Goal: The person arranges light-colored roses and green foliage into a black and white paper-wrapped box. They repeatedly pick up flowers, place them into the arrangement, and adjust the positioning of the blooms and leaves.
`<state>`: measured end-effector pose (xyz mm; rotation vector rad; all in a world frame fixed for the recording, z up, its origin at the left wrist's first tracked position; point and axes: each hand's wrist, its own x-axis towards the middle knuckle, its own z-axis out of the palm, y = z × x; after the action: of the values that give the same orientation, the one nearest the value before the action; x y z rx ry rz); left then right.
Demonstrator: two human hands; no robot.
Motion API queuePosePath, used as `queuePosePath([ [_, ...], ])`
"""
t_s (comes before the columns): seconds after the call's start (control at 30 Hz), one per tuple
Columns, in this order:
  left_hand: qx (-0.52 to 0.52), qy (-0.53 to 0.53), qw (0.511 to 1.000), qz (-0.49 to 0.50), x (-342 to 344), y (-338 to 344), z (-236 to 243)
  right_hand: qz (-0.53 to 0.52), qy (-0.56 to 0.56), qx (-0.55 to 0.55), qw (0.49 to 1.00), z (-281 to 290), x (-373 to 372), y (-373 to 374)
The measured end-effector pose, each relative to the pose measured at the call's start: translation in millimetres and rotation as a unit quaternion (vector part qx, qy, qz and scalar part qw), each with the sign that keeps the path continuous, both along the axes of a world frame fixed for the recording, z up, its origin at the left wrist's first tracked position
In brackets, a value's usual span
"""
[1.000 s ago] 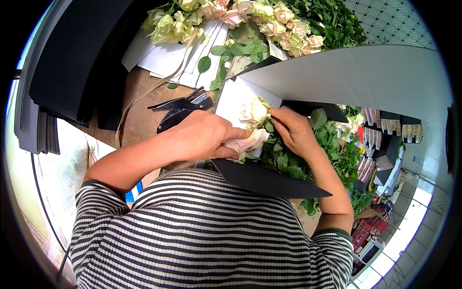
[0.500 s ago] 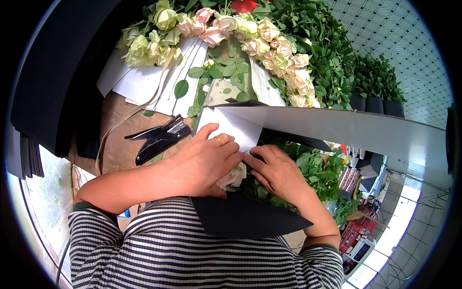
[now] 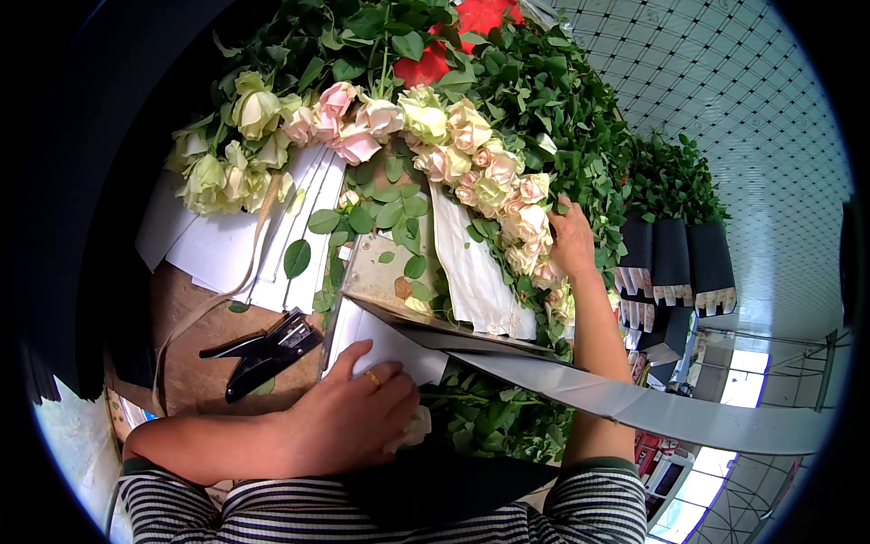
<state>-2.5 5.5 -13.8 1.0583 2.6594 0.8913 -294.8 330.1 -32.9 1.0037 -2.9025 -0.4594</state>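
Note:
My left hand (image 3: 353,422) presses down on a folded white paper sheet (image 3: 390,349) and on a cream rose head (image 3: 417,428) of a bunch lying in black wrapping paper (image 3: 444,485) against my striped shirt. My right hand (image 3: 573,238) is stretched out to the right end of a long heap of pale pink and cream roses (image 3: 471,159). Its fingertips are buried among the blooms, so its grip is hidden. A black stapler (image 3: 263,349) lies on the brown surface just left of my left hand.
White paper sheets (image 3: 213,258) lie under the rose heap at the left. A long grey sheet (image 3: 634,399) runs out to the right over green stems (image 3: 494,412). Black-wrapped bunches (image 3: 675,258) stand at the right. Red flowers (image 3: 458,36) and dense foliage fill the back.
My right hand has left the bunch in front of me and reached up to the rose heap. My left hand has stayed on the paper and bunch.

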Motion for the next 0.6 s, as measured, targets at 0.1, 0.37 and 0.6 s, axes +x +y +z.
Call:
queuePosePath([
  [0.1, -0.012, -0.005, 1.000, -0.016, -1.4, -1.8, 0.6, 0.017, 0.016, -0.280, 0.960, 21.5, -16.1, 12.7],
  [0.37, 0.099, -0.092, 0.991, 0.015, -2.1, -3.1, 2.0, 0.058, 0.125, -0.796, 0.590, 237.0, 1.0, 74.5],
  [0.6, 0.090, -0.101, 0.990, 0.025, -1.2, -0.5, 5.3, 0.051, 0.404, -0.633, 0.658, 352.4, 75.5, 130.6],
])
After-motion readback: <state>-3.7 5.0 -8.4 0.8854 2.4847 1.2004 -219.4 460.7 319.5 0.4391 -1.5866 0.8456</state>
